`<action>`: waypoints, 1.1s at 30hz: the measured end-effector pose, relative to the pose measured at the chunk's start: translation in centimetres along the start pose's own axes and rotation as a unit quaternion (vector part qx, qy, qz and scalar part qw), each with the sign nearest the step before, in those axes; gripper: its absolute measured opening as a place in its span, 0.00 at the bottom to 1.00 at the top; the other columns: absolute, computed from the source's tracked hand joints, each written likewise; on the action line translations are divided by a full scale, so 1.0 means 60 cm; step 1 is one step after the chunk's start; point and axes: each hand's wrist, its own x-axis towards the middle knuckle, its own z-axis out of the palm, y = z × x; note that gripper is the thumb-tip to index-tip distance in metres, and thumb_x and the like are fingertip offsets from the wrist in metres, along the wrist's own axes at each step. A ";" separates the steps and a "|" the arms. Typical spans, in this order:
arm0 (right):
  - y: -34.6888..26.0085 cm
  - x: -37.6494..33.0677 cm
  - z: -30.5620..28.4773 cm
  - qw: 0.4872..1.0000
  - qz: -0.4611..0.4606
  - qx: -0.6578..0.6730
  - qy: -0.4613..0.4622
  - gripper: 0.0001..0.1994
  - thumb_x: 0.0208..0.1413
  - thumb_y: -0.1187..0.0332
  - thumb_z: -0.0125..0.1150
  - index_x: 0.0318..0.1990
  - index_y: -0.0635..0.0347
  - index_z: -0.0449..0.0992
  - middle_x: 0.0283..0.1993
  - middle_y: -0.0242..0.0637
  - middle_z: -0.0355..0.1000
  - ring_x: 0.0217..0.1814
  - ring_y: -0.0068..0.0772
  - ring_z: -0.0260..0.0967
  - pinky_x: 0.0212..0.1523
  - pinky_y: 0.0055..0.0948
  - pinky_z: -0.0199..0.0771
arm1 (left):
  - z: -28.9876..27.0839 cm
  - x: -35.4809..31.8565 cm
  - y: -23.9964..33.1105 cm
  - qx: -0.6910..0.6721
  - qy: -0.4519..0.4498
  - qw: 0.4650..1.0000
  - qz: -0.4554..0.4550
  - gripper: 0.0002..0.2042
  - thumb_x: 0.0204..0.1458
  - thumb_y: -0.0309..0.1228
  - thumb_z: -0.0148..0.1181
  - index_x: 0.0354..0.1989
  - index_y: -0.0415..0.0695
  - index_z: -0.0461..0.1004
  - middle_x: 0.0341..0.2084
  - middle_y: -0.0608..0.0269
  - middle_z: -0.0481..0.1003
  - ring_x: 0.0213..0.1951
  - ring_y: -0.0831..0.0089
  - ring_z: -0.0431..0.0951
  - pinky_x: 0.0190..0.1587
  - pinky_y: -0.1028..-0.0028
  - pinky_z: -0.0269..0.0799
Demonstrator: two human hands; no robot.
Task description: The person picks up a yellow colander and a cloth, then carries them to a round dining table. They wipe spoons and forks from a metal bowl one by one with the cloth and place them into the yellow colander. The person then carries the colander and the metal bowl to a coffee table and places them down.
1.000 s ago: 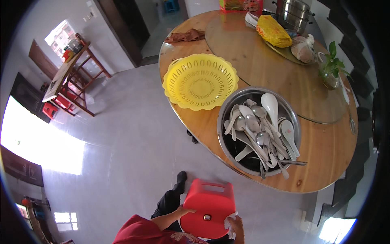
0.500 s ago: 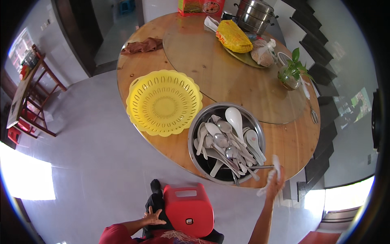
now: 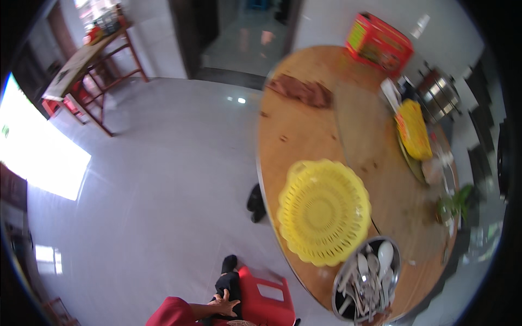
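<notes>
My left hand (image 3: 225,305) rests on my dark-trousered leg with its fingers spread, holding nothing. By the near rim of a steel bowl (image 3: 395,251), my right hand (image 3: 382,316) shows only in part and blurred; whether anything is in its fingers cannot be made out. Heaped in the bowl are several metal spoons and white spoons, among them a large white spoon (image 3: 385,254) on top. Beside the bowl, on its far left, sits a yellow slotted plastic basket (image 3: 321,214), with nothing in it.
The round wooden table (image 3: 304,136) carries a brown cloth (image 3: 302,91), a red box (image 3: 378,43), a steel pot (image 3: 437,95), a yellow bag (image 3: 413,130) and a plant in a glass jar (image 3: 448,209). A red stool (image 3: 266,293) stands near my leg. A wooden bench (image 3: 92,57) is far left.
My view has swung left, so table and bowl now lie further right and lower. The white cloth seen in my right hand before is out of sight. My left hand stays on my leg.
</notes>
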 end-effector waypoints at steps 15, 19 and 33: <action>-0.634 -0.097 0.091 0.882 -0.354 0.225 -0.215 0.14 0.55 0.65 0.44 0.46 0.58 0.70 0.42 0.42 0.67 0.46 0.43 0.64 0.45 0.38 0.64 | -0.018 -0.039 -0.004 -0.179 0.258 0.948 -0.044 0.30 0.45 0.51 0.55 0.59 0.69 0.55 0.60 0.38 0.43 0.46 0.34 0.66 0.40 0.45 0.70; -0.652 -0.122 0.095 0.846 -0.399 0.258 -0.243 0.14 0.55 0.65 0.45 0.46 0.58 0.71 0.42 0.42 0.67 0.46 0.43 0.64 0.46 0.38 0.64 | -0.002 -0.019 0.007 -0.219 0.306 0.919 -0.115 0.28 0.44 0.50 0.56 0.57 0.73 0.56 0.61 0.44 0.41 0.50 0.37 0.61 0.31 0.38 0.71; -0.565 -0.174 0.047 0.814 -0.452 0.272 -0.243 0.13 0.54 0.67 0.46 0.46 0.56 0.71 0.42 0.42 0.67 0.47 0.44 0.64 0.46 0.39 0.64 | 0.089 0.030 -0.029 -0.229 0.428 0.872 -0.068 0.28 0.47 0.51 0.54 0.58 0.72 0.53 0.62 0.40 0.40 0.50 0.36 0.63 0.46 0.49 0.68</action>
